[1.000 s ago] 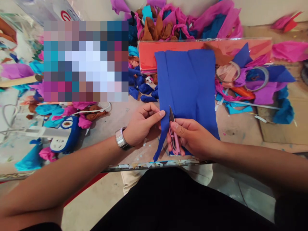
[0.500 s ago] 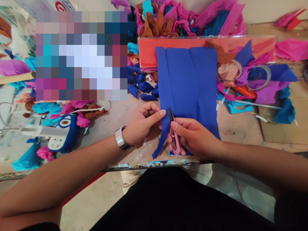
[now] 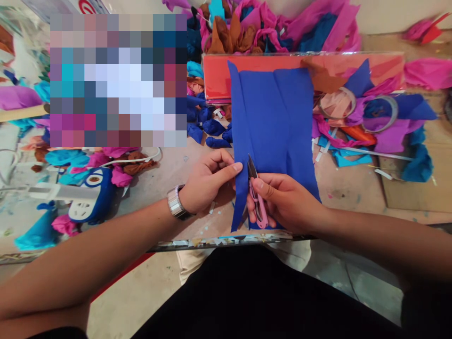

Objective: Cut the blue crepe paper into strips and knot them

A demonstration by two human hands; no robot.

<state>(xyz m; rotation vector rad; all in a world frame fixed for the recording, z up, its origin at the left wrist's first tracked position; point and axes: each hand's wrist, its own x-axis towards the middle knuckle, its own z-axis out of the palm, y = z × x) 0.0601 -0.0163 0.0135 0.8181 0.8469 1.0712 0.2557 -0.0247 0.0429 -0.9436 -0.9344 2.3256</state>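
Observation:
A large sheet of blue crepe paper point(image 3: 271, 117) lies in front of me, its far end over a red packet. Along its left side a strip is partly cut from the near edge and hangs loose at the bottom. My left hand point(image 3: 215, 181) pinches the sheet's left edge, thumb on top. In my right hand point(image 3: 278, 195) is a pair of pink thread snips point(image 3: 259, 202), the dark blades pointing away from me and lying at the top of the slit. The fingers under the paper are partly hidden.
The red packet in clear wrap point(image 3: 219, 77) lies behind the sheet. Right of it are tape rolls point(image 3: 383, 115) among coloured paper scraps. At left sit a blue-and-white power strip point(image 3: 93, 195) with cords and crumpled paper. A pixelated patch hides the upper left.
The blue sheet has shifted slightly and its left flap lies straighter, its loose lower end swung to the right. Both hands stay nearly in place, holding the paper and the snips.

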